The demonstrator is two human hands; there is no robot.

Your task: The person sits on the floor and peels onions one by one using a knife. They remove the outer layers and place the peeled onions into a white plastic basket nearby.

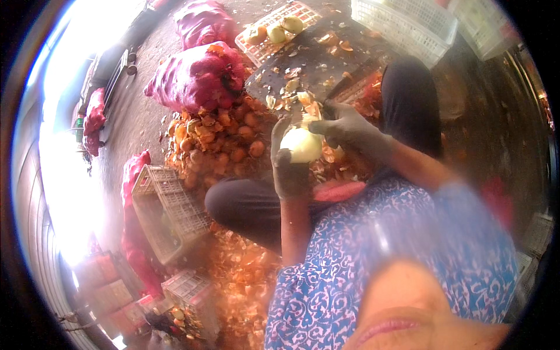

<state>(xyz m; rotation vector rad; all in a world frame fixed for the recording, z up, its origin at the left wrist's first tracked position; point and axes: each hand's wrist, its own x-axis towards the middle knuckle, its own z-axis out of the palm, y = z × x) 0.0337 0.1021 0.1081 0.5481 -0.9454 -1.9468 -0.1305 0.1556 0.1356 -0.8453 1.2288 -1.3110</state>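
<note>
My left hand (pixel 291 173), in a dirty grey glove, grips a peeled pale onion (pixel 302 144) from the left and below. Close on the onion's right side is my right hand (pixel 356 129), gloved too, with its fingers curled and its thumb by the onion. Loose strips of onion skin (pixel 309 107) stand at the onion's top, between the hands. Whether the right fingers hold a blade or skin is hidden. Beyond the hands lies a dark board (pixel 302 65) scattered with skin scraps. To the left, unpeeled onions (pixel 238 144) are heaped among dry skins.
Full pink mesh sacks (pixel 199 78) lie beyond the heap. Several onions rest on an upturned plastic crate (pixel 284 28). A pale crate (pixel 168 210) stands left of my bent knee (pixel 240 201). White crates (pixel 404 28) stand at far right. Onion skins (pixel 245 271) cover the floor beside me.
</note>
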